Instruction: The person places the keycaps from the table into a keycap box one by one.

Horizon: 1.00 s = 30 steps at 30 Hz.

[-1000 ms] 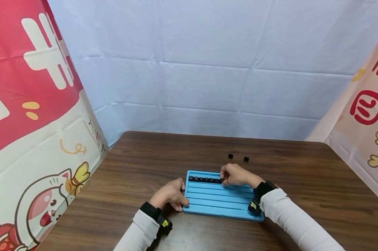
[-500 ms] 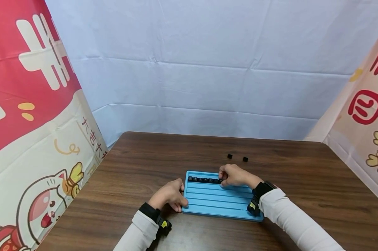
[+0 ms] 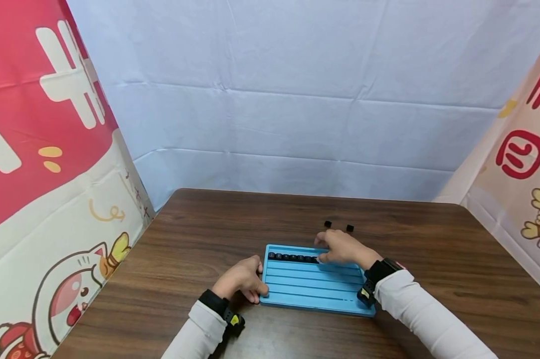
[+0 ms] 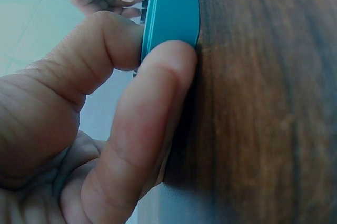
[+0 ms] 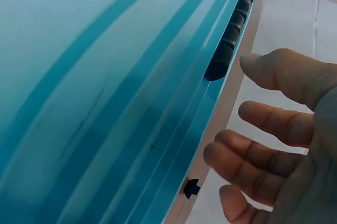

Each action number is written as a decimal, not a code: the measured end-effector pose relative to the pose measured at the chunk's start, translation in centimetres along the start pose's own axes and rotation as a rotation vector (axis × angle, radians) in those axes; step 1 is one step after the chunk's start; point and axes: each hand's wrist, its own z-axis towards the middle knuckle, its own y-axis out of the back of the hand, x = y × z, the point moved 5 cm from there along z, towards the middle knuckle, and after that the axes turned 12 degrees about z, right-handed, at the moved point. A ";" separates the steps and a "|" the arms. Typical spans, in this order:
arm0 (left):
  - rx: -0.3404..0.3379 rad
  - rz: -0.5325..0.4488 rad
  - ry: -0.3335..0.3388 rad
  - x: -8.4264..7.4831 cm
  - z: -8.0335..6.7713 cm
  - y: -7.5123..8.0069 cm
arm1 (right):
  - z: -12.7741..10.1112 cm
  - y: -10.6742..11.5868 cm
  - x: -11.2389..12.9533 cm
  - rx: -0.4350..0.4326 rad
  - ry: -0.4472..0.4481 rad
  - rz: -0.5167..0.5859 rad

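A light blue grooved tray (image 3: 312,286) lies on the table. Several black keycaps (image 3: 292,258) stand side by side in its far groove, starting from the left end. My left hand (image 3: 242,280) grips the tray's left edge; in the left wrist view, thumb and finger pinch the teal rim (image 4: 171,19). Over the far edge, at the right end of the row, is my right hand (image 3: 341,247). In the right wrist view its fingers are spread apart with nothing between them, and the thumb is close to the last keycap (image 5: 220,62).
Two loose black keycaps, a left one (image 3: 327,224) and a right one (image 3: 350,228), lie on the brown wooden table (image 3: 225,224) beyond the tray. Printed cloth hangs at both sides, and a pale blue cloth (image 3: 270,124) at the back.
My right hand has let go of the last keycap in the row; its fingers have spread and lifted slightly away to the far right. The left hand stays on the tray's edge.
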 end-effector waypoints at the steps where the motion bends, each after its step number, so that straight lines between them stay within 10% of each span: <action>1: -0.001 0.000 0.001 0.0 0.0 0.0 | 0.0 0.1 0.0 -0.002 0.001 -0.012; 30: -0.022 0.001 -0.035 -0.3 -0.2 0.0 | 1.3 0.9 -1.9 -0.018 -0.008 -0.021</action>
